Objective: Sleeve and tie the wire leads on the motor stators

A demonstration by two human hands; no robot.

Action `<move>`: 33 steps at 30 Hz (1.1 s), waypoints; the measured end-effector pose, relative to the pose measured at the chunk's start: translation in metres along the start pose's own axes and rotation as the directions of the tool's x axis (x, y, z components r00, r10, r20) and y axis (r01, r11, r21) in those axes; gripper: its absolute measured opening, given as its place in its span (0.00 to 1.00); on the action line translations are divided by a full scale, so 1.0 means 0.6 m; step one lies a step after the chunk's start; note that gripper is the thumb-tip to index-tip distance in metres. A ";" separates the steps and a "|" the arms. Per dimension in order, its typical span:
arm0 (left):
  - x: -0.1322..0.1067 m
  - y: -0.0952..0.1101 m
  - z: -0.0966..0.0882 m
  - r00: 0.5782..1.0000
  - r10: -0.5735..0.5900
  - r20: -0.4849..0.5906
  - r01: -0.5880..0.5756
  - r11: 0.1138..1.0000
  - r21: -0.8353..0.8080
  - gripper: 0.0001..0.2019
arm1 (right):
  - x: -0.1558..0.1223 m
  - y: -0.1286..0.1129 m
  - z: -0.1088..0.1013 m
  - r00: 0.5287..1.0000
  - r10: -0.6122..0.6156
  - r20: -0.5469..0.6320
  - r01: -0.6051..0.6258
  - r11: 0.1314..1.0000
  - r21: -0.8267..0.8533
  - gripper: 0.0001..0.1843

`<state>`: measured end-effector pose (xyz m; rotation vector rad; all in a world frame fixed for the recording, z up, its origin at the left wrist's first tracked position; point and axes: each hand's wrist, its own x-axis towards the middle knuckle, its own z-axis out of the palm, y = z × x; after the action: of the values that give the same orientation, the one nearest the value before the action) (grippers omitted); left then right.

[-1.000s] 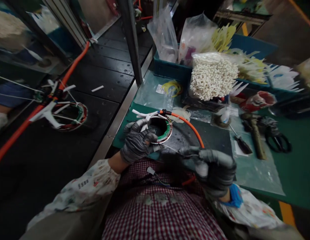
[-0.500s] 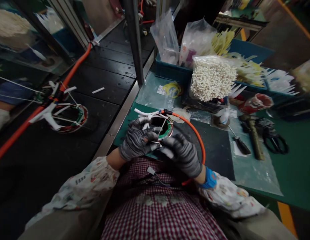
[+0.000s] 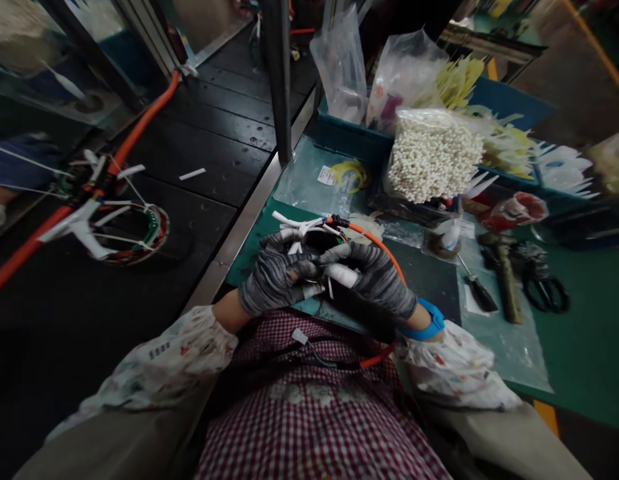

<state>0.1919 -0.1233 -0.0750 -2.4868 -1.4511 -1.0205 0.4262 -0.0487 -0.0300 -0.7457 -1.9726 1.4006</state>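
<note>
A ring-shaped motor stator [image 3: 325, 237] with white-sleeved wires [image 3: 300, 228] is between my hands, over the near edge of the bench. My left hand [image 3: 272, 277], in a grey striped glove, is closed around its left side. The fingers of my right hand [image 3: 382, 280] are pinched together at the near rim, touching the left fingertips; what they pinch is hidden. White wrapping covers some fingertips. A thin white end [image 3: 330, 288] pokes out below the fingers. From the stator's top an orange cable [image 3: 374, 235] curves right, behind my right hand, and reappears at my lap.
A second stator [image 3: 132, 233] with an orange cable lies on the dark slatted conveyor [image 3: 204, 230], near another person's blue sleeve [image 3: 22, 163]. Right of me are a bag of white sticks [image 3: 434, 157], blue bins [image 3: 352, 137], a screwdriver [image 3: 482, 293], a hammer [image 3: 506, 283] and scissors [image 3: 544, 287].
My right hand has moved in from the right of the ring to its near rim, meeting my left fingertips and covering much of the stator. On the conveyor, the second stator appears shifted slightly left.
</note>
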 end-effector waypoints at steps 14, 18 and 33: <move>-0.006 0.004 0.000 0.991 -0.128 0.035 0.128 0.992 -0.011 0.15 | -0.012 0.007 0.020 0.992 -0.126 -0.024 0.127 0.992 0.026 0.06; -0.003 0.004 0.002 1.000 -0.029 -0.007 0.029 0.999 0.036 0.14 | -0.038 0.030 0.029 0.995 -0.074 0.067 0.077 0.996 -0.042 0.09; 0.012 0.029 0.013 0.970 -0.078 -0.232 0.063 0.995 -0.073 0.03 | 0.049 0.018 0.066 0.904 -0.283 -0.321 0.238 0.956 -0.174 0.11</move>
<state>0.2123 -0.1242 -0.0726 -2.2748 -1.4631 -1.3429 0.3787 -0.0483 -0.0464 -0.6983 -1.8192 0.9196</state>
